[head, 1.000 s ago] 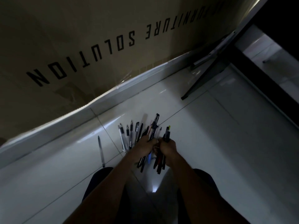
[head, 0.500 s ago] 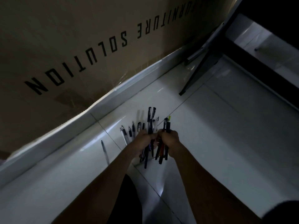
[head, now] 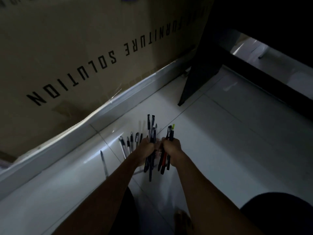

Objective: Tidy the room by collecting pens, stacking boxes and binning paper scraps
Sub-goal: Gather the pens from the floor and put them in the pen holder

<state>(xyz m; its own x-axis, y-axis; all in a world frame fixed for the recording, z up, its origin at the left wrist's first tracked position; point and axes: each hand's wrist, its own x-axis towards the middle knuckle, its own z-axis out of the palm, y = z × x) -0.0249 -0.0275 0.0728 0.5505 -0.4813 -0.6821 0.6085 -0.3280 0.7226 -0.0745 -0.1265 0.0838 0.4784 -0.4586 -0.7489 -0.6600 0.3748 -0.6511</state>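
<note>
My left hand (head: 147, 150) is shut on a bundle of dark pens (head: 151, 128) that stick out above and below the fist. Close beside it, my right hand (head: 171, 147) is shut on a second bundle of pens (head: 170, 133), one with a yellow-green tip and one red. The two fists almost touch above the white tiled floor. Several more pens (head: 128, 144) lie fanned on the floor just left of my left hand. A single pen (head: 103, 162) lies apart further left.
A large cardboard box (head: 84, 48) printed "FURNITURE SOLUTION" leans along the wall behind a white skirting (head: 50, 150). A dark table leg (head: 194, 78) and its crossbar (head: 271, 82) stand at the right. My knees and a bare foot (head: 183, 221) are at the bottom.
Both hands have lifted slightly with their pen bundles and stay close together. The view has shifted, so the box and table leg look nearer.
</note>
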